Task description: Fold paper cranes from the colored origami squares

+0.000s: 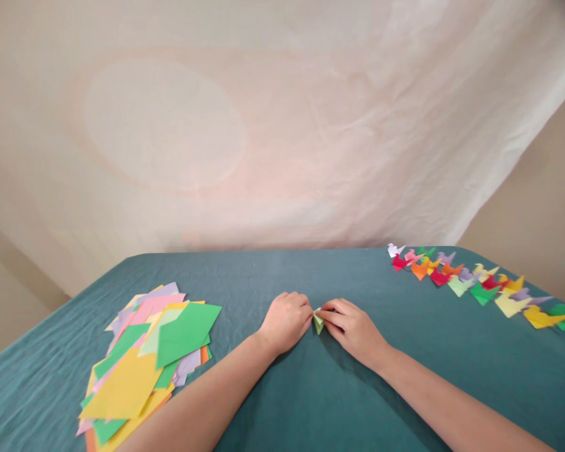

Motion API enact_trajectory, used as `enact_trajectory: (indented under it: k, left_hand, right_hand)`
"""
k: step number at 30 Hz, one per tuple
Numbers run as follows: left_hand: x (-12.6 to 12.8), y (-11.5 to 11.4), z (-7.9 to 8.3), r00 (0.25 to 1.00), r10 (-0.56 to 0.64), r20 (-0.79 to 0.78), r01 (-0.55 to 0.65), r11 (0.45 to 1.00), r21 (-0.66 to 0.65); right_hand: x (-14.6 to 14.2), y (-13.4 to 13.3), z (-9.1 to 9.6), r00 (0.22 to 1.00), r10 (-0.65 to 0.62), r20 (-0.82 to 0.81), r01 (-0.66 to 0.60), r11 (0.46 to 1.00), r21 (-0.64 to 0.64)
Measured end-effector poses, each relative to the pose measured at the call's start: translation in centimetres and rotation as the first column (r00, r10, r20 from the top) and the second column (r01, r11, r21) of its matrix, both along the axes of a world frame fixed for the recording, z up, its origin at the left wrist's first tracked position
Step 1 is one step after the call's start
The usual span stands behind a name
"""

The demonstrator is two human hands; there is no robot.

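A small, partly folded piece of light green paper (318, 321) lies on the teal cloth between my two hands. My left hand (286, 321) is curled, its fingertips pinching the paper's left side. My right hand (353, 329) pinches the right side with thumb and forefinger. Both hands rest on the table near its middle, and most of the paper is hidden by the fingers.
A loose pile of coloured paper squares (145, 358) spreads at the left front of the table (263, 276). A row of several folded paper figures (480, 282) runs along the right edge. A pale cloth backdrop (263, 125) hangs behind.
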State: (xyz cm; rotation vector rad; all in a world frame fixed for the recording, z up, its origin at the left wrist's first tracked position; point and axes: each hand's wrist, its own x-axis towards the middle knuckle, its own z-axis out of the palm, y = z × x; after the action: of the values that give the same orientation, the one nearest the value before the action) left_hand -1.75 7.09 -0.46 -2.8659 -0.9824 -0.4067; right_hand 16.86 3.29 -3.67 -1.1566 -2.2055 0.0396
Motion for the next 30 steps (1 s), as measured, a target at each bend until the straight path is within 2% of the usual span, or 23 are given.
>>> enact_trajectory:
  k: [4,11,21,30]
  left_hand:
    - [0.1,-0.1,0.0,1.0,0.008,0.006,-0.008,1.0,-0.003]
    - [-0.4,0.5,-0.5,0.989,0.016,0.149,0.007,0.988,-0.152]
    - [-0.7,0.9,-1.0,0.961,0.037,0.273,0.036,0.966,-0.257]
    - [-0.5,1.0,-1.3,0.934,0.083,0.349,0.025,0.956,-0.292]
  right_hand:
    - [-0.1,-0.1,0.2,1.0,0.005,0.014,-0.005,1.0,-0.023]
    - [-0.3,-0.4,0.7,1.0,0.021,0.02,-0.02,0.999,-0.031]
    - [-0.1,-0.5,0.8,0.998,0.05,0.045,-0.047,0.996,-0.071]
    - [-0.4,-0.5,1.0,0.998,0.045,0.034,-0.043,0.998,-0.052]
